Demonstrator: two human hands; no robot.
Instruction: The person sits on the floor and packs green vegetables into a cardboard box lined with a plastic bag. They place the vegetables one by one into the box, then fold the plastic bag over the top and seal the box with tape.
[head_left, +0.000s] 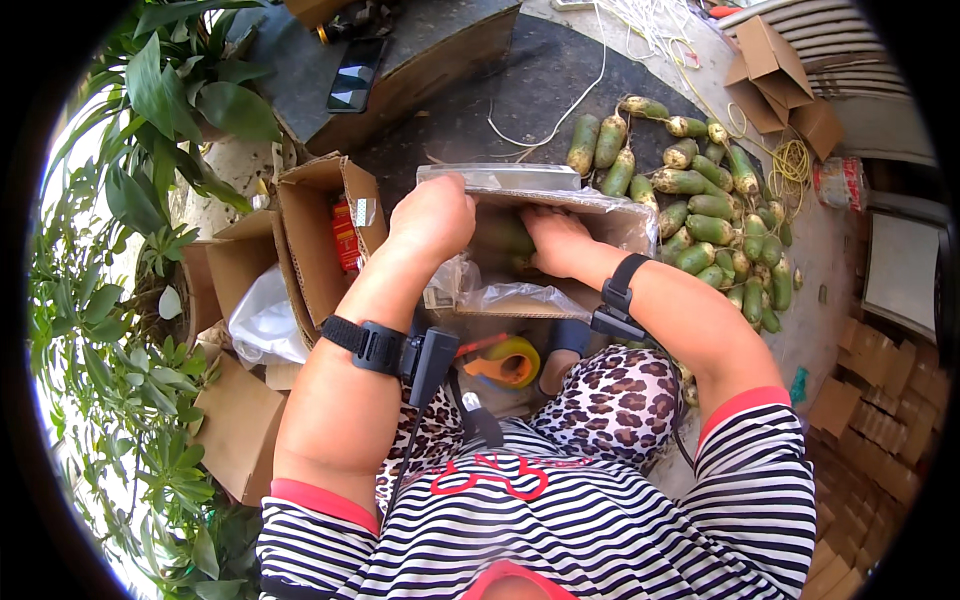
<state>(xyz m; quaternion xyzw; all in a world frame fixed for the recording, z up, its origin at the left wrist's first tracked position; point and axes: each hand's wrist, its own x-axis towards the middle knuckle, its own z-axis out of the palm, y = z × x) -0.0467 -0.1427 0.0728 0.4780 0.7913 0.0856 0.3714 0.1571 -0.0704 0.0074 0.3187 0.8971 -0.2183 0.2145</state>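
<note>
A cardboard box [635, 225] lined with clear plastic stands open in front of my knees. My left hand [435, 212] is closed at its far left rim, where the plastic liner folds over the edge. My right hand [558, 240] reaches down inside, its fingers stretched out toward the left beside a green radish [505, 235] lying in shade. Part of the fingertips is hidden in the dark of the box. To the right, a large heap of green radishes [710, 205] lies on the ground. Black straps with small devices sit on both my wrists.
Another open box [335, 225] holds red packets at the left, near a clear plastic bag [268, 315]. A yellow tape roll [515, 362] is between my legs. A phone [356, 75] rests on a dark surface. White cord [560, 125] and yellow cord [790, 170] lie beyond.
</note>
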